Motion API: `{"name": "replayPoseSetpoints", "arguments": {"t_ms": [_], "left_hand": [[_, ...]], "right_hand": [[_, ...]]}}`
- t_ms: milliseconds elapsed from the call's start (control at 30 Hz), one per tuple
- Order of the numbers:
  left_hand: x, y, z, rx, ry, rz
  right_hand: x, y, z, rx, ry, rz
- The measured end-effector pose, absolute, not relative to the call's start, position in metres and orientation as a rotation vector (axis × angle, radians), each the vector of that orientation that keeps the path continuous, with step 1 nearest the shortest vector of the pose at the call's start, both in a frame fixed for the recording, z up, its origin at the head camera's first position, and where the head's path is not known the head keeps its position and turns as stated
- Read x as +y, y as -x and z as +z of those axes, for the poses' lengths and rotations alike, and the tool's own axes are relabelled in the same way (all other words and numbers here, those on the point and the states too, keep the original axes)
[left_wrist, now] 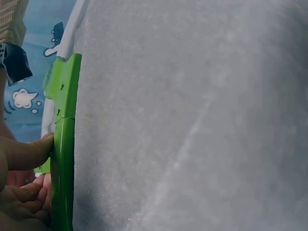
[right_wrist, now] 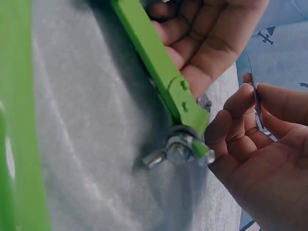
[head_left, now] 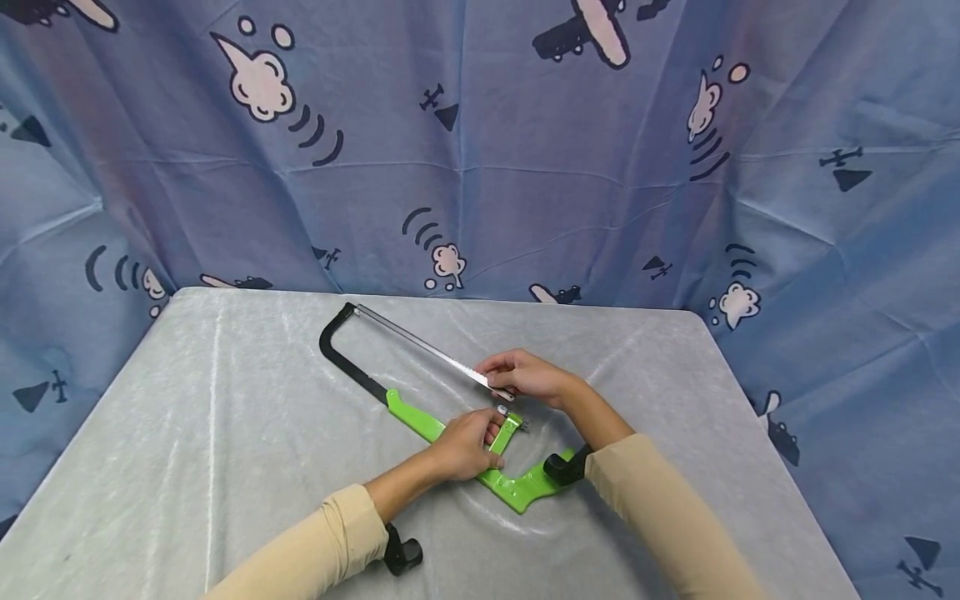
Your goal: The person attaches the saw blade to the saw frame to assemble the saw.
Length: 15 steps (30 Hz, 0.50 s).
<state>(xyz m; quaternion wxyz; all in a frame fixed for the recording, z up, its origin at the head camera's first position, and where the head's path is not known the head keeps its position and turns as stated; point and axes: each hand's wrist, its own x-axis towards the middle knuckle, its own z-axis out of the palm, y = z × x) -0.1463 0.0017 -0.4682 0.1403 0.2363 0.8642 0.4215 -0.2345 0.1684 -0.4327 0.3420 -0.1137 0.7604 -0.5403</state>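
Note:
A hacksaw lies on the table, its black front arch (head_left: 330, 348) at the far left and its green frame (head_left: 415, 417) running toward the near right. My left hand (head_left: 461, 448) grips the green frame where the short upright arm (right_wrist: 144, 41) rises. That arm carries a metal wing nut (right_wrist: 178, 151) at its tip. Between thumb and fingers, my right hand (head_left: 529, 377) pinches the near end of the saw blade (head_left: 420, 343). The blade's far end meets the tip of the black arch; its near end stands apart from the metal pin (head_left: 502, 410) on the upright arm.
A pale grey cloth (head_left: 255, 467) covers the table. Behind it and at both sides hangs a blue printed curtain (head_left: 375, 208). Black wrist mounts (head_left: 403, 554) sit on both sleeves; the right one overlaps the hacksaw's handle (head_left: 536, 485) in the head view.

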Motion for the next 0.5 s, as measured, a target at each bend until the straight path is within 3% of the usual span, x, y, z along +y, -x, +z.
{"name": "replayPoseSetpoints", "arguments": {"t_ms": [500], "left_hand": [[0.0012,0.1462,-0.4683,2.513,-0.683,1.205]], "right_hand": [[0.1632,0.2345,-0.4352,1.969,0.297,-1.402]]}}
